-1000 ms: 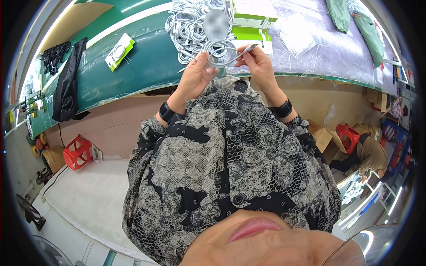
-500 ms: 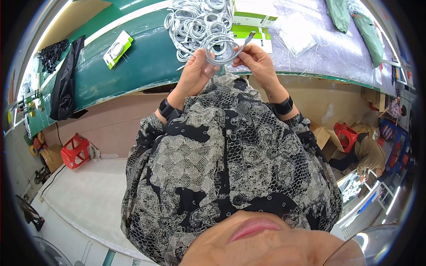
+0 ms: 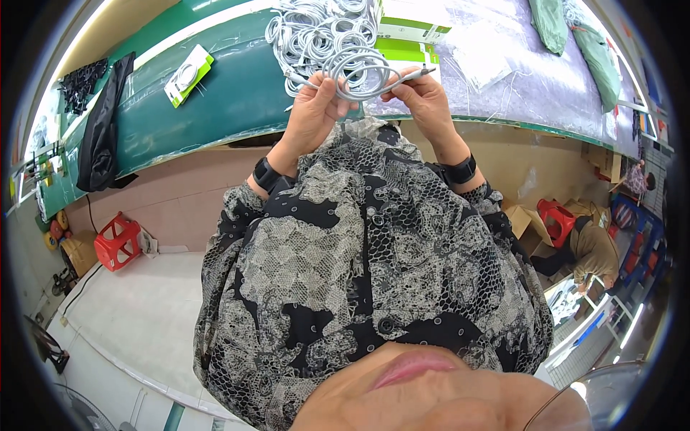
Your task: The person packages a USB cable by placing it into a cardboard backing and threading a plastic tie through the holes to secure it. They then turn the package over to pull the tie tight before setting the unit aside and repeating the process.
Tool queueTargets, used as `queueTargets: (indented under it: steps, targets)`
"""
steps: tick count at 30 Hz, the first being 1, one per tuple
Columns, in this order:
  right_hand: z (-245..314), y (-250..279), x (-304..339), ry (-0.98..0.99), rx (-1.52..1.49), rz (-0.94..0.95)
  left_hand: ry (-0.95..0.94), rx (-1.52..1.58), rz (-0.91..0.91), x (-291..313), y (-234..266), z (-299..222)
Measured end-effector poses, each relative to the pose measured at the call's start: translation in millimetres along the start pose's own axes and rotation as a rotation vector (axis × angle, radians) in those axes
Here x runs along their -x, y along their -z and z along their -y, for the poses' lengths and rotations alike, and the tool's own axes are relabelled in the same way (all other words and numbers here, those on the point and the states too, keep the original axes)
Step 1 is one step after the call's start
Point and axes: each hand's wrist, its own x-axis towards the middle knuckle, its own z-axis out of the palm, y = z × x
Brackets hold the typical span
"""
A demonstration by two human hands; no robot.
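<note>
A coiled light-grey cable (image 3: 357, 66) is stretched between my two hands above the table's near edge. My left hand (image 3: 316, 108) pinches the left side of its loops, with one plug end poking out near the thumb. With thumb and forefinger closed, my right hand (image 3: 418, 97) grips the cable close to its other plug, which points right. Just beyond the held coil lies a heap of similar grey coiled cables (image 3: 305, 36). At the heap's right are white-and-green packaging cards (image 3: 406, 49), partly behind my right hand.
A packaged cable on a white-and-green card (image 3: 188, 75) lies left on the green table (image 3: 244, 79). Clear plastic bags (image 3: 481, 61) and green sacks (image 3: 596, 65) are at the right. Black cloth (image 3: 104, 129) hangs over the left edge. Red stools (image 3: 118, 243) and another person (image 3: 595, 251) are lower down.
My right hand has turned the plug end from pointing up and right to nearly level, pointing right. The coil has tilted a little and sits slightly higher.
</note>
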Motion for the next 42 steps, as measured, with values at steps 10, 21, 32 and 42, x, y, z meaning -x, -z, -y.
queueTargets:
  steps: [10, 21, 32, 42]
  targets:
    - [-4, -7, -6, -0.062, -0.252, 0.031, -0.008, 0.038, -0.018, -4, 3, -3]
    - [1, -10, -1, -0.094, -0.267, 0.05, 0.021, -0.003, 0.064, 1, 1, -1]
    - [3, 2, -2, -0.138, -0.443, 0.229, 0.124, 0.091, 0.102, 3, 5, 8]
    - [5, 9, 3, -0.044, 0.005, 0.13, 0.106, -0.017, 0.032, 6, 4, 6]
